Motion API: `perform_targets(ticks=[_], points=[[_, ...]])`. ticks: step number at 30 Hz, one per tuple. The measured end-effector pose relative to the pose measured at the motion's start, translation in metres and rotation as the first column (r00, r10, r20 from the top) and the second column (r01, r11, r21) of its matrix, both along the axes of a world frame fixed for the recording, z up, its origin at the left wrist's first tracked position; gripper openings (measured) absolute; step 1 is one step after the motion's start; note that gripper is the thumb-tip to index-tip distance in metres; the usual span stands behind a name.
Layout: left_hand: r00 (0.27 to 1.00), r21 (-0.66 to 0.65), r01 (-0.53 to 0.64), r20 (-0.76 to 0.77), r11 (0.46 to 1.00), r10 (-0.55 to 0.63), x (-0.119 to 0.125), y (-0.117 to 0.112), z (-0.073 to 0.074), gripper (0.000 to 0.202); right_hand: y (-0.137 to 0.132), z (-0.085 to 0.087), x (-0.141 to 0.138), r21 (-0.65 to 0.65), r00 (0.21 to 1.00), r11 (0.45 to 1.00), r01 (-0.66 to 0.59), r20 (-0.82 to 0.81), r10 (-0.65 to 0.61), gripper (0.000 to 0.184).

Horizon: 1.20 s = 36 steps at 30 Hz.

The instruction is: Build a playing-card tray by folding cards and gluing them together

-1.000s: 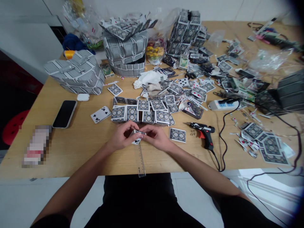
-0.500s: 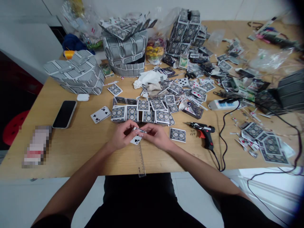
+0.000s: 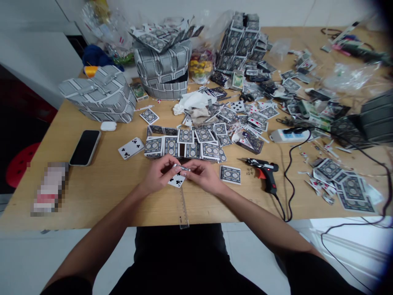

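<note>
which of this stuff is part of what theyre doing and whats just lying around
In use: left hand and right hand holding a club playing card and a narrow card strip; clear ruler beneath; row of face-down cards ahead.

Lying about: black smartphone, white earbud case, power strip, scissors.

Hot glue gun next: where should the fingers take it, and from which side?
Best to wrap the fingers around the black handle of the hot glue gun, coming from the near side with the right hand. The handle angles toward the person while the nozzle points left, and the black cord leaves the handle's base.
</note>
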<state>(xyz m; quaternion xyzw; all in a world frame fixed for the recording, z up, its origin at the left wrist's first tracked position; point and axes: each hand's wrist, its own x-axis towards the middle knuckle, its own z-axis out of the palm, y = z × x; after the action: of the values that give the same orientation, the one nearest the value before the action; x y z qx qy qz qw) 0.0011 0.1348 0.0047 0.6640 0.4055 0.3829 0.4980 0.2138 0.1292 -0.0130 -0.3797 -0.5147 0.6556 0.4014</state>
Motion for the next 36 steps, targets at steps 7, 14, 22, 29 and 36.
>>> perform_targets(ticks=[7, 14, 22, 29, 36], points=[[1.000, 0.005, -0.009, 0.001, 1.000, 0.009, -0.0013, -0.0004, -0.0008, 0.024, 0.0011, 0.0041, 0.0001, -0.058, 0.998, 0.997, -0.046, -0.055, 0.043, 0.037], [0.999, 0.032, -0.023, 0.046, 0.999, 0.021, -0.0025, 0.0014, -0.0028, 0.024, 0.0046, 0.0075, 0.0048, -0.142, 0.981, 0.983, -0.113, -0.172, 0.088, 0.036], [0.994, -0.029, -0.059, 0.088, 0.998, 0.062, -0.0028, 0.0006, -0.0034, 0.026, 0.0016, 0.0079, 0.0053, -0.135, 0.969, 0.978, -0.156, -0.211, 0.125, 0.036], [0.997, -0.026, -0.036, 0.074, 0.999, 0.037, -0.0017, 0.0003, -0.0033, 0.031, 0.0021, 0.0074, 0.0049, -0.083, 0.991, 0.994, -0.076, -0.117, 0.066, 0.030], [0.994, -0.076, 0.005, 0.111, 0.997, 0.003, -0.0029, 0.0018, 0.0012, 0.031, 0.0036, 0.0064, 0.0074, -0.050, 0.990, 0.996, -0.074, -0.125, 0.067, 0.027]])
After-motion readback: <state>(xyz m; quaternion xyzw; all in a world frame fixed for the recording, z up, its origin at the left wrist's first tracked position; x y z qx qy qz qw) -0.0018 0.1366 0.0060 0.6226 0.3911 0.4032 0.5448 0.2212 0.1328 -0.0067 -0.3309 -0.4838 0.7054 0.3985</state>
